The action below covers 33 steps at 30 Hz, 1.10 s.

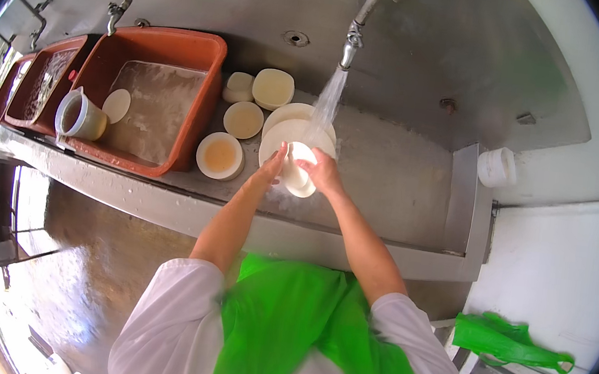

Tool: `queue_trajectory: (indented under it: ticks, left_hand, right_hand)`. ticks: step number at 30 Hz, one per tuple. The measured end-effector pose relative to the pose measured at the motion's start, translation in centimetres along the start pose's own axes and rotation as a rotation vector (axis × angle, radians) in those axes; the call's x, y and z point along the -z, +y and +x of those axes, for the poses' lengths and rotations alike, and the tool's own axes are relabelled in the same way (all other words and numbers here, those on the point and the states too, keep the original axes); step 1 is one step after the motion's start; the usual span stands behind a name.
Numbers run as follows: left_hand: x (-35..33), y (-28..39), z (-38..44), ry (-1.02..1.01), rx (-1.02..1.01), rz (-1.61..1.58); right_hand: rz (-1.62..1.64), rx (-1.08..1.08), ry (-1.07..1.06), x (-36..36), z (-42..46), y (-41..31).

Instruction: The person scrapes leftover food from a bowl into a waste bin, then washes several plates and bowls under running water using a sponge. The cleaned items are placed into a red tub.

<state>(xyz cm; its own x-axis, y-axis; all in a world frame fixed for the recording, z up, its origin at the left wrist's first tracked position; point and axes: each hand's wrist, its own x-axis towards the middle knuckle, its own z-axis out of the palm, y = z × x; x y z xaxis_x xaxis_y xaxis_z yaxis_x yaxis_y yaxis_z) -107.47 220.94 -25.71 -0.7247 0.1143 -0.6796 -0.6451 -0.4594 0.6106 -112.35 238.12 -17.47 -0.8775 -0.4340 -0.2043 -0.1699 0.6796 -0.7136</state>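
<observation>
Between my left hand point(274, 166) and my right hand point(325, 172) are small white dishes point(296, 178), held by their edges; how many overlap there cannot be told. They are just above larger white plates point(275, 134) piled in the metal sink. Water pours from a tap point(348, 54) onto the plates behind my fingers. Left of the plates stand a bowl with orange-tinted contents point(220, 156), a round cream bowl point(243, 120) and a stack of squarish bowls point(273, 87), with a smaller squarish stack point(239, 87) beside it.
An orange-brown plastic tub point(189, 135) of cloudy water stands at left, a white dish point(116, 106) inside it. A plastic jug point(77, 116) is at its near left corner. More tubs point(48, 86) stand beyond. The sink's metal front edge point(326, 243) crosses under my forearms.
</observation>
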Motion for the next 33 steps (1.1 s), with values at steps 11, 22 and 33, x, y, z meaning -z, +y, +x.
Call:
queue_trajectory:
  ticks: [11, 22, 33]
  left_hand:
    - [3.4, -0.8, 0.4, 0.423, -0.218, -0.171]
    - [3.1, 9.7, -13.4, 0.63, -0.737, -0.492]
    - [6.3, 3.3, -2.7, 0.42, -0.293, 0.375]
  right_hand:
    - [0.043, 0.597, 0.181, -6.9, -2.2, -5.0]
    - [0.271, 0.145, 0.14, -3.9, 3.1, 1.4]
    - [-0.209, 0.608, 0.096, -10.7, -0.5, 8.4]
